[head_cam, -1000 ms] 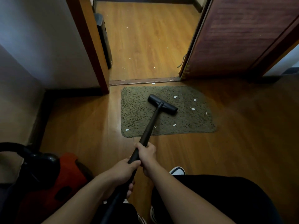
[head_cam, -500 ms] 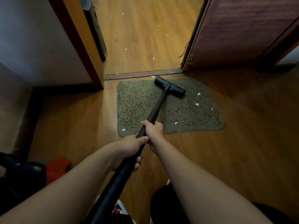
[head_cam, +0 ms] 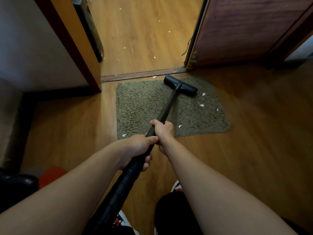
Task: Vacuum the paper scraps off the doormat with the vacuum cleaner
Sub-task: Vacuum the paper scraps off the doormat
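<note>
We hold the vacuum wand [head_cam: 166, 108] with both hands, just below the middle of the frame. The right hand [head_cam: 164, 130] is the farther one up the wand, its grip wrapped around the black tube with the knuckles on top. The left hand [head_cam: 138, 149] sits directly behind it, touching it, its grip clasping the thicker ribbed part of the tube, with the fingertips showing under the tube on the right.

The wand runs up and to the right from our hands to the floor head [head_cam: 180, 85], a flat black bar lying on the far edge of the doormat [head_cam: 140, 106], a little right of the frame's centre (its left end reaches just past the mat's edge toward the door threshold [head_cam: 144, 74]). The doormat is an olive, shaggy rectangle on the wooden floor [head_cam: 264, 129], in the middle of the frame.

Several paper scraps [head_cam: 201, 105] lie on the right part of the mat, just below and right of the floor head; one more sits near the right hand and another at the mat's lower left corner. More white scraps are scattered on the floor beyond the threshold, at the top centre.

In the lower left corner we see part of the vacuum body [head_cam: 50, 175], red and black. An open door [head_cam: 245, 28] fills the upper right.
</note>
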`<state>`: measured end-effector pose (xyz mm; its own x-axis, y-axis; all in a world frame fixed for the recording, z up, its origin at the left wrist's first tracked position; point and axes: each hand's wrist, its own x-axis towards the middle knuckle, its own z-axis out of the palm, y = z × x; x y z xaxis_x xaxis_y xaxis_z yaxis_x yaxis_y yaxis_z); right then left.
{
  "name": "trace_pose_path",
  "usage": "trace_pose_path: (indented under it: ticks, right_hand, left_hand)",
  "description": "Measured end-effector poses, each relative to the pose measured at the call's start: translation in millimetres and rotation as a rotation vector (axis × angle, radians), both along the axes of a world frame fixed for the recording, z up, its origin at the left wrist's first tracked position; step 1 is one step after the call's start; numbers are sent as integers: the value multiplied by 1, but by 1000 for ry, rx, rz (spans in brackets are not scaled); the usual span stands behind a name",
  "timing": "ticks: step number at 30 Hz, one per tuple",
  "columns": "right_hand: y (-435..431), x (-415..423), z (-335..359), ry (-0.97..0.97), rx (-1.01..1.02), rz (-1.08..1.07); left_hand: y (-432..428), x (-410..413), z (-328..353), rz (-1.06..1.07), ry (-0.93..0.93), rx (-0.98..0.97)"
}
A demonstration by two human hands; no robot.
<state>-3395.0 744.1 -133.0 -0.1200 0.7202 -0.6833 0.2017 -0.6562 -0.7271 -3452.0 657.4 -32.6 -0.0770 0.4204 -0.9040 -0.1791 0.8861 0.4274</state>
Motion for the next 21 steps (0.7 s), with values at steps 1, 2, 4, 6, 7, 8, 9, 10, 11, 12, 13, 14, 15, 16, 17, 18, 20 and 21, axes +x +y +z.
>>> trace_pose_path:
  ticks: [1,2,4,6,7,8,9,10,11,12,13,14,15,16,17,18,20,21]
  right_hand:
    - [-3,3,1,-10,-3,-1]
    - [-7,6,2,-16,-8,-2]
    - [-15,13,6,-19,-24,-3]
    - [-24,19,11,-45,-21,8]
    - [-30,23,13,-60,-19,19]
    - [-36,26,15,-75,-22,31]
    - [-44,28,18,-83,-29,42]
    - [-52,31,21,-88,-36,53]
    - [-62,32,24,-89,-45,59]
    - [-72,35,27,-86,-49,64]
    - [-82,37,30,-88,-49,64]
    - [-92,39,32,-92,-44,62]
    - [-102,41,35,-96,-42,64]
    - [-111,43,37,-95,-44,70]
    - [-121,44,38,-91,-50,77]
    - [-130,45,39,-83,-55,85]
    - [-146,46,39,-67,-67,92]
    - [-152,46,40,-62,-69,86]
  left_hand:
    - [-2,2,1,-10,-3,-2]
    - [-6,4,1,-17,-7,-3]
    - [-14,8,4,-24,-20,-5]
    - [-24,13,8,-28,-30,-3]
    - [-30,14,10,-30,-32,-1]
    - [-36,16,11,-32,-33,1]
    - [-44,16,12,-33,-33,5]
    - [-52,18,13,-33,-36,6]
    - [-61,19,13,-34,-39,2]
    - [-70,20,14,-34,-42,-5]
    - [-80,22,14,-36,-40,-11]
    - [-89,23,15,-40,-36,-16]
    - [-99,24,16,-47,-30,-18]
    - [-109,24,17,-57,-25,-20]
    - [-118,24,18,-70,-21,-21]
    - [-126,24,19,-86,-17,-22]
    - [-139,24,24,-113,-4,-26]
    - [-143,25,27,-119,3,-20]
